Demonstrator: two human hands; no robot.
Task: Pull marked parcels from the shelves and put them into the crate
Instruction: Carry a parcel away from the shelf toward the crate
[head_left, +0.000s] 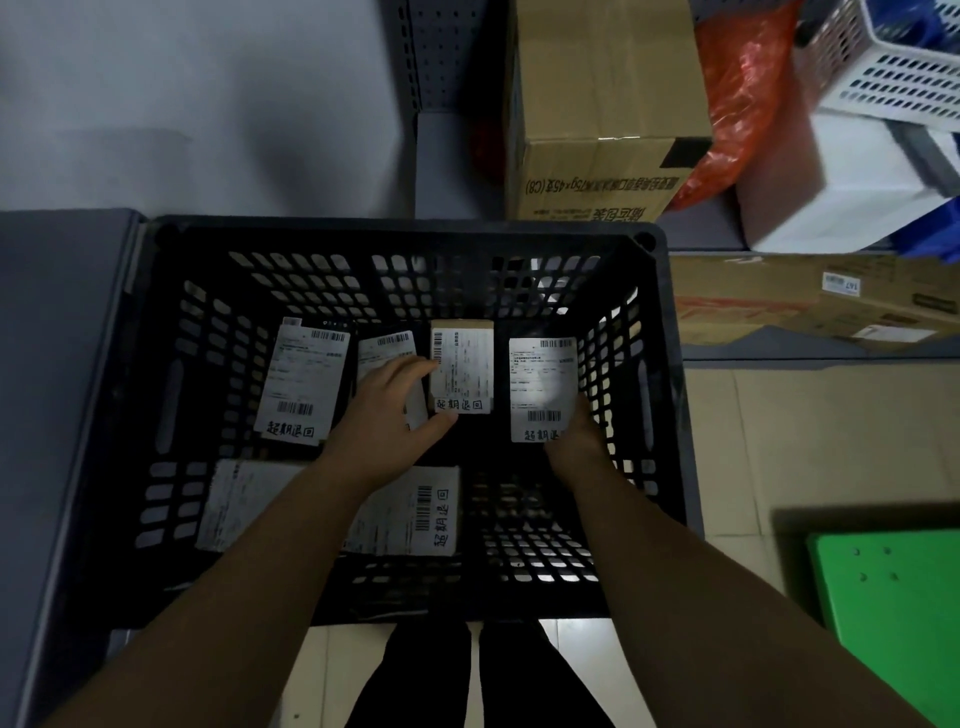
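My left hand (395, 410) is half closed on the small cardboard box (462, 371) at its 1 o'clock. My forefinger lies along the box's left side and my thumb presses its near edge. The box rests on the floor of the black crate (405, 231), label up, with the handwritten mark at the bottom. It looks light and stiff, so I judge a pinch across opposite edges is enough. The bare cardboard should grip better than the slick label.

At the box's 3 o'clock my right hand (576, 434) touches the near right corner of a white-labelled parcel (540, 384). Its fingers are hidden, so I cannot tell whether it grips.

At 9 o'clock lie a half-covered parcel (387, 348) and a long parcel (301, 384). A flat mailer (415, 514) lies at 6 o'clock.
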